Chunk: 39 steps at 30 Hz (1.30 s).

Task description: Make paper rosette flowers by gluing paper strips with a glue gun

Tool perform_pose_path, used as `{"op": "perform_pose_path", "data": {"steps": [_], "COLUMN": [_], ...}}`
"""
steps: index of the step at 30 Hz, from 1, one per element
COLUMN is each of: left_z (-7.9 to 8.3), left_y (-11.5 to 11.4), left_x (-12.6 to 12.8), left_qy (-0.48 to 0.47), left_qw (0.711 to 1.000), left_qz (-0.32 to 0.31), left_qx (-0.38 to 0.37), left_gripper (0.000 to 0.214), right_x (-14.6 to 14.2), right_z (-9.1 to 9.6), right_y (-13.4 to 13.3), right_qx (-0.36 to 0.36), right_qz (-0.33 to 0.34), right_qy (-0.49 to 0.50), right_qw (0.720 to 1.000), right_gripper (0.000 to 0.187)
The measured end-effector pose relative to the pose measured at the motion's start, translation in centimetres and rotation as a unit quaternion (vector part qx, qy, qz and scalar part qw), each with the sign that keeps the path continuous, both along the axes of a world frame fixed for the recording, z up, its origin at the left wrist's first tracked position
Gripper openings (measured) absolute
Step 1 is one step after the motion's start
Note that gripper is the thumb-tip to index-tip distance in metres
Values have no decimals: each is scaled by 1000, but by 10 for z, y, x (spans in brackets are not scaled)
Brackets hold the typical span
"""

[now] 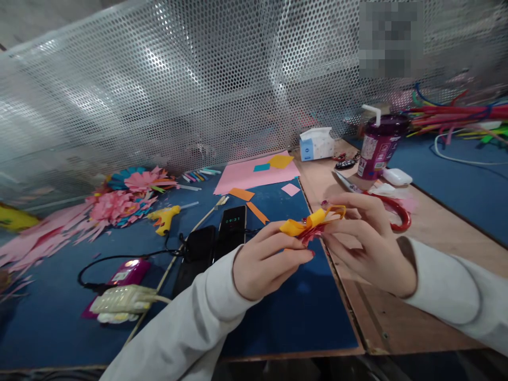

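Between my two hands, above the blue tabletop, is a small paper flower (307, 227) with yellow petals over red-pink ones. My left hand (270, 259) pinches its left and lower side, fingers closed. My right hand (367, 238) grips its right side, fingertips at a curled yellow strip. Parts of the flower are hidden behind the fingers. Red-handled scissors (402, 214) lie just beyond my right hand, partly covered by it. Left of my left hand, a dark phone (233, 225) rests on the table.
A yellow glue gun (163, 218), a power strip (123, 300) and cables lie at left, near pink paper flowers (119, 206). Pink paper sheet (242, 177) and orange scraps (242, 194) are ahead. A purple cup (379, 151) and tissue pack (316, 145) stand before a perforated metal screen (178, 90).
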<state>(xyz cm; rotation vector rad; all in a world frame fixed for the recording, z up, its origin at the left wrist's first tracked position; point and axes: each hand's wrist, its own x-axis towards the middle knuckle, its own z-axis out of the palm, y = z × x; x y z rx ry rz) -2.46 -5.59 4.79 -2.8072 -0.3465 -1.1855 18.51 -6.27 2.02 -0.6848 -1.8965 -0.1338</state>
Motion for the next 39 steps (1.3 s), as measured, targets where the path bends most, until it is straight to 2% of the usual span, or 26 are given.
{"op": "perform_pose_path", "data": {"steps": [10, 25, 39], "left_z": [0, -2, -1], "left_y": [0, -2, 0], "left_x": [0, -1, 0], "left_qy": [-8, -4, -4], "left_qw": [1000, 1000, 1000], "left_qz": [-17, 1, -10], "left_qx": [-10, 25, 15], "left_gripper": [14, 11, 13], "right_x": [0, 1, 3], "right_z": [1, 5, 4], "right_y": [-1, -3, -2], "right_qx": [12, 25, 29], "right_qz": [-11, -6, -4], "right_qy": [-8, -20, -22], "right_qw": [1000, 999, 999], "right_gripper": [21, 23, 22]}}
